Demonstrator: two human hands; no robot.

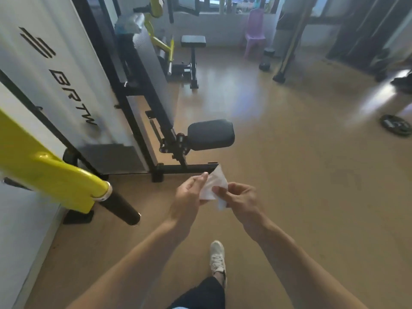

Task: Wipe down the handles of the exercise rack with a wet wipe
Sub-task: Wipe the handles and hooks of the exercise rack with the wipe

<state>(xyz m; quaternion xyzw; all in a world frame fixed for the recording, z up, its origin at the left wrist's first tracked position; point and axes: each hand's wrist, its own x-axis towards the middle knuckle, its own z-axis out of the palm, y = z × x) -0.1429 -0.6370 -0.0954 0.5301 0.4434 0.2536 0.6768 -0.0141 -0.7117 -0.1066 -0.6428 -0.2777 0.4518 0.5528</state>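
1. Below me, nearest of all, my leg in dark shorts and my white sneaker [217,259] stand on the tan wooden floor [289,197].
2. Both my bare forearms reach forward from the bottom of the view and meet over the floor.
3. My left hand [188,192] holds the left side of a white wet wipe [214,186], its fingers extended up along the sheet.
4. My right hand [242,197] pinches the wipe's right edge, fingers curled around it; the wipe is partly unfolded between my two hands.
5. To my left, a black cylindrical handle [120,208] sticks out from a yellow arm [51,175] of the exercise rack, well apart from the wipe.
6. Just beyond my hands sits the rack's black base frame [185,168], with a black padded roller [210,134] above it.
7. Along the left stands a white panel [55,63] with black lettering.
8. Farther back stand a small black bench [193,41] and more yellow machine parts.
9. At the far wall I see a purple plastic chair [255,32]; a weight plate [395,125] lies on the floor at right.
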